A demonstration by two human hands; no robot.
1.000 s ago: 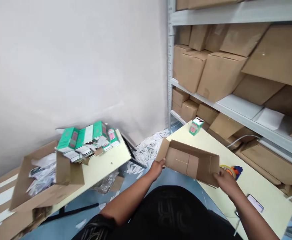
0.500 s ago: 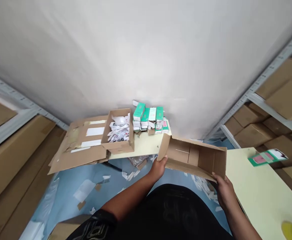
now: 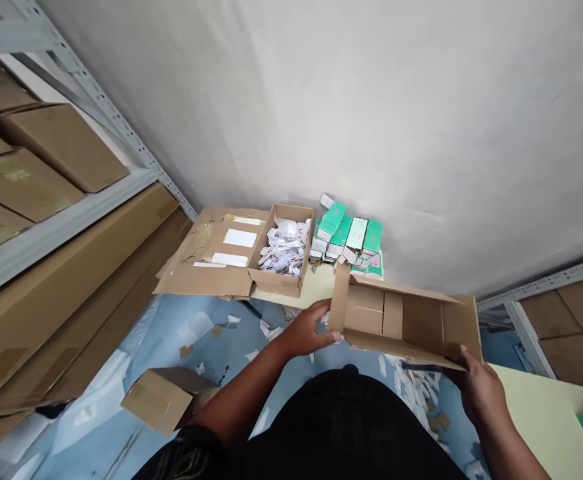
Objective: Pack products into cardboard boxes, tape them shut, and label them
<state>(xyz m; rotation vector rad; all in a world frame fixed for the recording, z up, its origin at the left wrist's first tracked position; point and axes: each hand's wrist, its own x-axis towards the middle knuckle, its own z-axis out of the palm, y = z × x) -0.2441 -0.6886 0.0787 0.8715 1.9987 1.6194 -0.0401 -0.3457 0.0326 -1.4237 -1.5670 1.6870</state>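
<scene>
An open, elongated cardboard box [image 3: 394, 317] is held in front of me, its bare inside facing up. My left hand [image 3: 307, 333] grips its left end, with the thumb at the near corner. At the right end, my right hand [image 3: 482, 387] is closed on the near wall, thumb over the rim and the other fingers hidden beneath. Beyond the held box, several green and white small cartons [image 3: 348, 230] are piled against the wall. Left of them stands another cardboard box [image 3: 276, 280] filled with crumpled white papers or wrappers [image 3: 285, 250].
Flattened cardboard [image 3: 221, 280] lies left on a pale table [image 3: 316, 287]. Another pale table [image 3: 531, 407] is at right. Shelves with cartons [image 3: 66, 143] flank both sides. Paper scraps [image 3: 194, 328] and a closed carton [image 3: 158, 400] are on the blue floor.
My view has turned left, showing more of the left shelf and less of the right table. Both hands still hold the box; my left hand's grip on its end has shifted slightly.
</scene>
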